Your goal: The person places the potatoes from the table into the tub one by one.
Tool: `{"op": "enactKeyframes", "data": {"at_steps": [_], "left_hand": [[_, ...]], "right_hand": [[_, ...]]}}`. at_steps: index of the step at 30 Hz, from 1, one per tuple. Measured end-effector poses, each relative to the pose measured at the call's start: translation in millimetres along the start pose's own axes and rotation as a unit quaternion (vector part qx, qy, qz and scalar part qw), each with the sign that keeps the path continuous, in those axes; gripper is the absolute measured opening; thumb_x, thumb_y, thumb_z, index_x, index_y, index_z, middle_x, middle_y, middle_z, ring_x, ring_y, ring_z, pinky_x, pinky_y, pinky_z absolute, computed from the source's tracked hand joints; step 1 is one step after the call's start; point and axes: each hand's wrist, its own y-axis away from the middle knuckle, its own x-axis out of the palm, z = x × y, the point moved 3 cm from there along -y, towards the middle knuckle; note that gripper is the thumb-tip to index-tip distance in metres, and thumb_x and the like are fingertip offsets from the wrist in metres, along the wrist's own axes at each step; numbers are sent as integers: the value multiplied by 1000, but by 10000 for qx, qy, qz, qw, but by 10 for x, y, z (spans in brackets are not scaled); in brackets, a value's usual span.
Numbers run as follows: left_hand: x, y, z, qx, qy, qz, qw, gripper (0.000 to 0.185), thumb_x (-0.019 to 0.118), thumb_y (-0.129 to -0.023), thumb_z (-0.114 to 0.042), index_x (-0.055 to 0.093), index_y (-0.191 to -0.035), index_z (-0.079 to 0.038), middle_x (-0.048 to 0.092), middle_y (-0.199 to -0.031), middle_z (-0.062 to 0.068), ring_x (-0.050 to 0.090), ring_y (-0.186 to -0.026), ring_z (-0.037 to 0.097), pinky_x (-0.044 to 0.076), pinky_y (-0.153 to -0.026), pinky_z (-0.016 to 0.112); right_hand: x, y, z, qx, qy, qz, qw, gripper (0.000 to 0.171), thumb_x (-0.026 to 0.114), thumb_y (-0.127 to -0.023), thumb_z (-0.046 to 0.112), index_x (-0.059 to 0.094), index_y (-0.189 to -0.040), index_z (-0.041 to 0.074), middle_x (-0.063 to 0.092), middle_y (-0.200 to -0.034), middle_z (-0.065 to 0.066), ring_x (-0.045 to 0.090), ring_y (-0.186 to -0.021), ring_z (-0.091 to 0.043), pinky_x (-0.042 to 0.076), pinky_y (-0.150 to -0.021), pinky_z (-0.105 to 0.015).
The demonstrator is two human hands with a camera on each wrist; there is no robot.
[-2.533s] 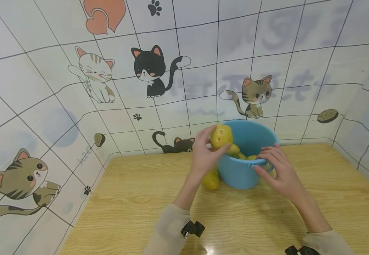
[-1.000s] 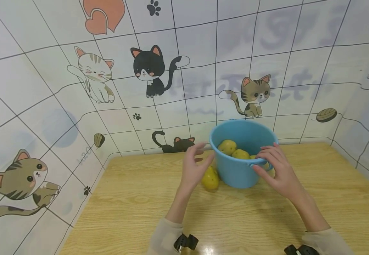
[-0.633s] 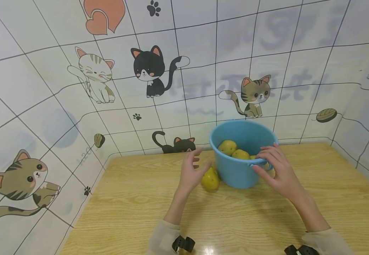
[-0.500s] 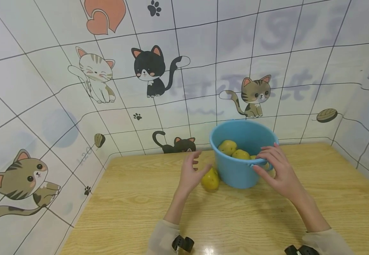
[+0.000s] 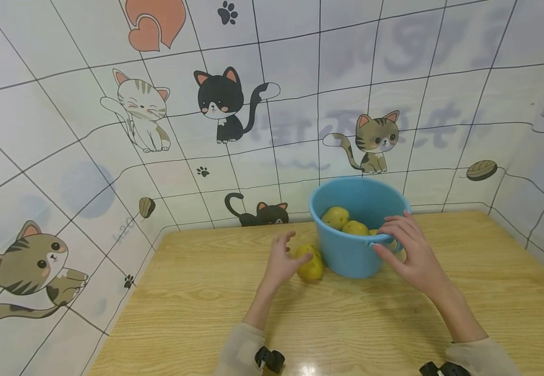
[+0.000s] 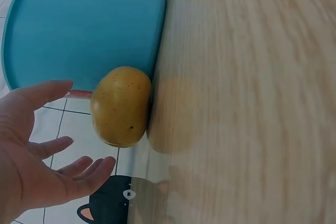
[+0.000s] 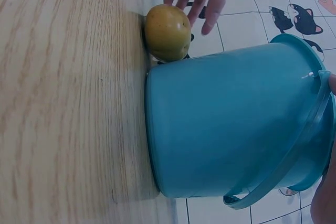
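Left hand, fingers spread and holding nothing, hovers just beside the potato against the bucket.

a light wooden table with clear grain runs up to a white tiled wall. cartoon cats are printed on the tiles: a black-and-white cat, a pale striped cat, a brown tabby and another tabby at the far left. an orange heart sits high up, with a black paw print beside it.
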Motion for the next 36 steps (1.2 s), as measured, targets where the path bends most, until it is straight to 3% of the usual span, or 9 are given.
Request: {"op": "enactKeyframes", "data": {"at_steps": [10, 18, 28, 36], "left_hand": [[43, -60, 106, -77, -205, 316, 9993, 79, 85, -80, -24, 47, -147, -6, 40, -146, 23, 50, -121, 42, 50, -95, 52], [88, -112, 152, -73, -285, 652, 9974, 82, 87, -76, -23, 49, -147, -8, 42, -143, 24, 54, -111, 32, 51, -94, 46], [132, -140, 123, -132, -492, 997, 9937, 91, 92, -71, -17, 47, -149, -8, 40, -151, 21, 49, -128, 37, 44, -105, 53], [142, -154, 103, -55, -807, 1172, 9898, 101, 95, -67, -17, 42, -152, -5, 45, -147, 21, 50, -126, 35, 42, -107, 54]], "right_hand": [[2, -53, 44, -112, -67, -171, 9998, 38, 62, -100, 44, 68, -102, 6, 64, -103, -8, 50, -122, -32, 14, -121, -57], [11, -54, 10, 18, 21, -55, 10000, 40, 60, -100, 44, 67, -102, 5, 63, -104, -9, 49, -124, -29, 13, -121, -55], [16, -82, 9, 65, 68, -43, 9999, 38, 61, -100, 42, 67, -101, 5, 63, -104, -9, 49, -124, -29, 13, -121, -55], [25, -108, 28, -68, 23, -152, 9999, 42, 59, -101, 46, 67, -101, 5, 63, -103, -9, 50, -122, -32, 15, -120, -57]]}}
